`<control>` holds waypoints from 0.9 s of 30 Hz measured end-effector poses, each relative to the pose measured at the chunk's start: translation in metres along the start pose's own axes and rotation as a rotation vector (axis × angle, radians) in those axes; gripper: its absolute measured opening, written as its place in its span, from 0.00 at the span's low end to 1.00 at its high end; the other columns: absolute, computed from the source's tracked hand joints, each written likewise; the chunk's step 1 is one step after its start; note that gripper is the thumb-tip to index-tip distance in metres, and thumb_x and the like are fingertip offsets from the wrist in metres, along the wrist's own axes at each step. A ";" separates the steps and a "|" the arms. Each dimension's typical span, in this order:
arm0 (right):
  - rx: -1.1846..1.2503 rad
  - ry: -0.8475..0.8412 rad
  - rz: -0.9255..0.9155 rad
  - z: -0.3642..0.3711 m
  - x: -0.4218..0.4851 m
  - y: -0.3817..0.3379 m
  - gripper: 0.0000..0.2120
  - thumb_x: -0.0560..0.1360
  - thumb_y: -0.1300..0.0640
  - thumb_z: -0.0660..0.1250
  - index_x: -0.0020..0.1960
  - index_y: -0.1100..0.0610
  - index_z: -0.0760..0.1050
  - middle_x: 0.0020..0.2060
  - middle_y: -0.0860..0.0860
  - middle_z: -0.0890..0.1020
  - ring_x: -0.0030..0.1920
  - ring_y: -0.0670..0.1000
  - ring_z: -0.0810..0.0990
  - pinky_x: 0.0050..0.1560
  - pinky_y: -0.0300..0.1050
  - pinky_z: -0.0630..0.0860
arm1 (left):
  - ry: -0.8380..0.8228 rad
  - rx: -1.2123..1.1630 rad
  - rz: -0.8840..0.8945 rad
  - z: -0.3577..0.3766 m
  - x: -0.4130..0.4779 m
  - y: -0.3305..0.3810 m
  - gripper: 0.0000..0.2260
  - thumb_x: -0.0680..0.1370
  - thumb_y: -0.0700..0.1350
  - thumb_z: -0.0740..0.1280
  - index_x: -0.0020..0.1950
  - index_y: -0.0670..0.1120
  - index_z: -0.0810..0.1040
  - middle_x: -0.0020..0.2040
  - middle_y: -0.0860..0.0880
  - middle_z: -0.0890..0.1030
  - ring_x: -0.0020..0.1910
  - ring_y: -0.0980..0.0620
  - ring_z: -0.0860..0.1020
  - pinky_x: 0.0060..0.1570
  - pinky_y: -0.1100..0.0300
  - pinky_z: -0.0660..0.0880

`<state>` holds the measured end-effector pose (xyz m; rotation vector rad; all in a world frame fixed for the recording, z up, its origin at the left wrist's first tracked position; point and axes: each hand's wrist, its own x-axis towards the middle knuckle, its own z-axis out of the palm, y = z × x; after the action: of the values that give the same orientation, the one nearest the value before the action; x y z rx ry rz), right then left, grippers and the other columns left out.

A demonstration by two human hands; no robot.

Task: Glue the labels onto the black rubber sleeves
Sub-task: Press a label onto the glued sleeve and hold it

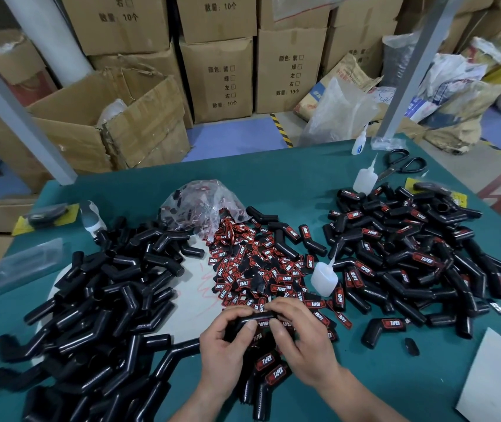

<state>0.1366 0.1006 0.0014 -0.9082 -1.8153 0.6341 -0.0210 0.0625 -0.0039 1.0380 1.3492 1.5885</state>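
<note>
Head view. You're holding one black rubber sleeve (258,315) between both hands, low centre, just above the green table (304,166). Your left hand (228,339) is curling round its left end and your right hand (301,336) round its right end. Both thumbs are pressing side by side on the red-and-white label (263,324) on the sleeve's near face. The other fingers are wrapping over the top, close together, covering most of the sleeve and part of the label.

Around you:
- Loose labels (252,269) are lying in a heap just behind your hands, spilling from a clear plastic bag (200,205).
- Unlabelled sleeves (115,300) are piling up on the left, partly over a white board (194,287) with red scribbles.
- Labelled sleeves (410,254) are piling up on the right.
- A few finished sleeves (270,370) are lying under your wrists, partly hidden.
- A glue bottle (324,278) is standing just right of the label heap.
- A second bottle (365,178) is standing behind the right pile, and a third bottle (359,144) at the far edge.
- Scissors (401,164) are lying near the second bottle.
- A grey card (499,379) is sitting at the near right corner.
- Cardboard boxes (218,77) are stacking up behind the table.
- A metal post (410,65) is rising from the far edge.
</note>
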 end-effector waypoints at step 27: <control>-0.017 -0.018 -0.095 0.001 0.002 0.003 0.09 0.79 0.60 0.69 0.58 0.61 0.79 0.56 0.47 0.79 0.59 0.45 0.79 0.60 0.37 0.75 | -0.015 0.018 -0.031 -0.001 -0.001 0.003 0.07 0.72 0.46 0.75 0.50 0.51 0.87 0.52 0.47 0.86 0.51 0.54 0.84 0.53 0.67 0.77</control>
<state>0.1363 0.1046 -0.0001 -0.8248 -1.8706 0.5696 -0.0220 0.0606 -0.0017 1.0329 1.3648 1.5458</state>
